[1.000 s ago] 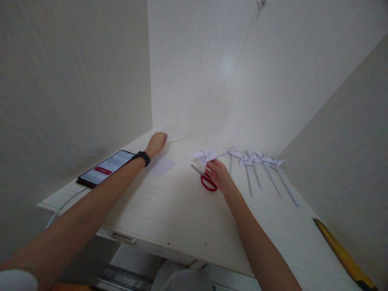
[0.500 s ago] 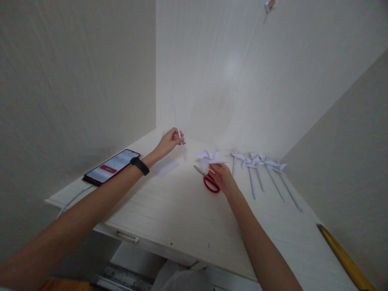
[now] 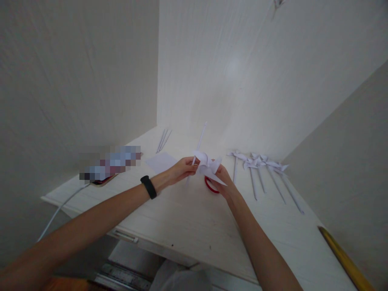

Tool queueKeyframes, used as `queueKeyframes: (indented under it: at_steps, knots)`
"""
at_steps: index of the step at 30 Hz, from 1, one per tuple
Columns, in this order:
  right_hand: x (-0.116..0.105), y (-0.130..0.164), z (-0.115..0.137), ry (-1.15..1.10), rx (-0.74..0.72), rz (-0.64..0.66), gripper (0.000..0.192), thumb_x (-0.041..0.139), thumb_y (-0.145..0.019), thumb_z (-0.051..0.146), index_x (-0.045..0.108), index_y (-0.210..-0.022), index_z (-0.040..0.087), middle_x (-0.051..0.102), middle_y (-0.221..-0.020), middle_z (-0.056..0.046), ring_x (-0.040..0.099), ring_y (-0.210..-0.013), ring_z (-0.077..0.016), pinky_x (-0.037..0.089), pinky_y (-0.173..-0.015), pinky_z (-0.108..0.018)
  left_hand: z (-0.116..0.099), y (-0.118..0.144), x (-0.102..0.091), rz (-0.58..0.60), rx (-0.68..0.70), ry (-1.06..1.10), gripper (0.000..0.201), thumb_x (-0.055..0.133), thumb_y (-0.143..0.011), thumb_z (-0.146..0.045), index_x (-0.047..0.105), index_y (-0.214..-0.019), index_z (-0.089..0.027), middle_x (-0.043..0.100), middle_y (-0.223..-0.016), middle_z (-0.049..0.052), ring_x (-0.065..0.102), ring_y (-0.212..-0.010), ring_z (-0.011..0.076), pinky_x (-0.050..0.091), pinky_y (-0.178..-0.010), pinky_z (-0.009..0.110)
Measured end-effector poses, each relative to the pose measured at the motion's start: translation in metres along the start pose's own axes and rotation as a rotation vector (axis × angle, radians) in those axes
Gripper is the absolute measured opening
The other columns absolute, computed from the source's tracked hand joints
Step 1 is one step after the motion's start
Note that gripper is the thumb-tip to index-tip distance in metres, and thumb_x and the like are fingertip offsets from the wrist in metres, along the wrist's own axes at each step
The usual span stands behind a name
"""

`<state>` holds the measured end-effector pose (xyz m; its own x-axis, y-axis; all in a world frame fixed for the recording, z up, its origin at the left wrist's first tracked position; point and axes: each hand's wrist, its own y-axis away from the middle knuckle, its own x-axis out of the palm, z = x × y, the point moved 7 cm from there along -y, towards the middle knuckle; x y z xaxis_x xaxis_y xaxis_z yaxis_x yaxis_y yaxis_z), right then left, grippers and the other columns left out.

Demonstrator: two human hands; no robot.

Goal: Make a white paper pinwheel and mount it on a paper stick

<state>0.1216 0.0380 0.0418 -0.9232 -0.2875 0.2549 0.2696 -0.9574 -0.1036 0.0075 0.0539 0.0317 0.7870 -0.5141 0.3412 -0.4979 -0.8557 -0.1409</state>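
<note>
My left hand point(image 3: 186, 169), with a black band on its wrist, is closed around a thin white paper stick point(image 3: 201, 135) that tilts up to the right. My right hand point(image 3: 223, 178) grips a white paper pinwheel head point(image 3: 207, 165) from behind and from the right; its fingers are partly hidden by the blades. The stick and the pinwheel head are side by side over the middle of the table; I cannot tell whether they touch. Below them lie red-handled scissors point(image 3: 211, 186), mostly covered by the right hand and the paper.
Several pinwheels on sticks point(image 3: 253, 180) lie in a row at the right. White paper point(image 3: 160, 161) and several loose sticks point(image 3: 163, 140) lie at the back left of the table point(image 3: 182, 218). A blurred-out phone point(image 3: 112, 163) with a cable point(image 3: 63, 204) is at the left edge. Walls enclose the back.
My left hand has brought the stick rightward and down to the pinwheel head. My right hand has lifted the pinwheel head off the table. Loose sticks behind the left hand now show.
</note>
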Motion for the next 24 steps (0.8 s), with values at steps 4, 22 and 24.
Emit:
queueKeyframes:
  at_steps: [4,22,24]
  knots:
    - [0.010,0.004,0.000,-0.017,-0.005,0.047,0.039,0.080,-0.048,0.037,0.058,-0.076,0.022,0.064,-0.072,0.001,0.057,-0.068,-0.0152,0.044,-0.062,-0.026,0.007,0.003,0.004,0.041,-0.019,0.033,0.026,0.072,-0.062,-0.025,0.064,-0.083,-0.012,0.057,-0.071,0.000,0.047,-0.058,0.0050,0.034,-0.056,0.018]
    - [0.015,0.002,-0.005,-0.012,-0.008,0.088,0.028,0.076,-0.055,0.028,0.057,-0.075,0.022,0.062,-0.071,0.002,0.057,-0.071,-0.0150,0.044,-0.071,-0.029,0.001,0.005,0.004,0.009,-0.030,-0.129,0.019,0.069,-0.060,-0.026,0.059,-0.068,-0.012,0.046,-0.054,-0.005,0.033,-0.046,0.0030,0.023,-0.046,0.018]
    - [0.004,0.000,0.001,0.074,-0.028,0.049,0.025,0.074,-0.057,0.027,0.058,-0.075,0.022,0.061,-0.070,0.002,0.055,-0.069,-0.0135,0.043,-0.070,-0.028,-0.005,0.006,0.002,-0.003,-0.017,-0.162,0.020,0.068,-0.060,-0.027,0.056,-0.064,-0.012,0.042,-0.052,-0.006,0.029,-0.044,0.0025,0.019,-0.044,0.019]
